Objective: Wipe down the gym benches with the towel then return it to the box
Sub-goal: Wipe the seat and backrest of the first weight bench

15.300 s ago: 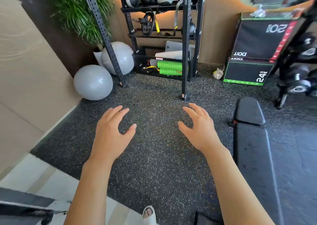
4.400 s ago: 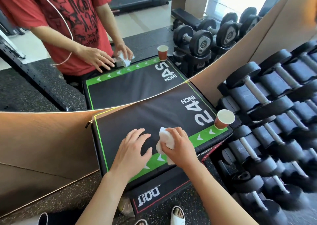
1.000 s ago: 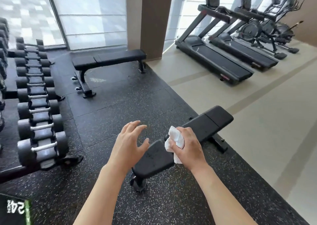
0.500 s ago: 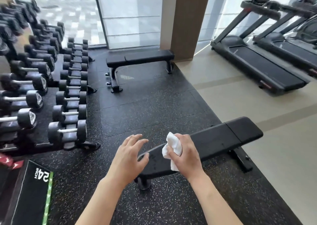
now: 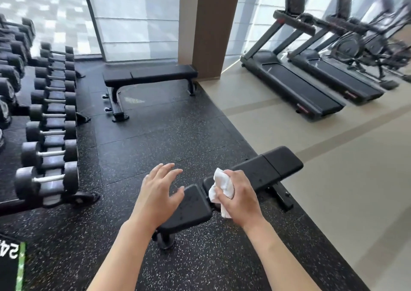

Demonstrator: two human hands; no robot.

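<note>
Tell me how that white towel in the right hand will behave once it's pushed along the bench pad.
The white towel looks soft and floppy: it is bunched in the right hand with a loose end hanging below. It probably weighs little. Pushed along the near bench, it would likely crumple or drag rather than slide flat.

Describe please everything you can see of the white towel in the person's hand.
The towel is a small white cloth, soft-looking and crumpled into a bunch. The right hand grips it, fingers curled round its middle; one end sticks up above the hand, another hangs below. It is held in front of the near bench, around the gap between the two pads; contact with the bench cannot be told. The left hand does not touch it.
</note>
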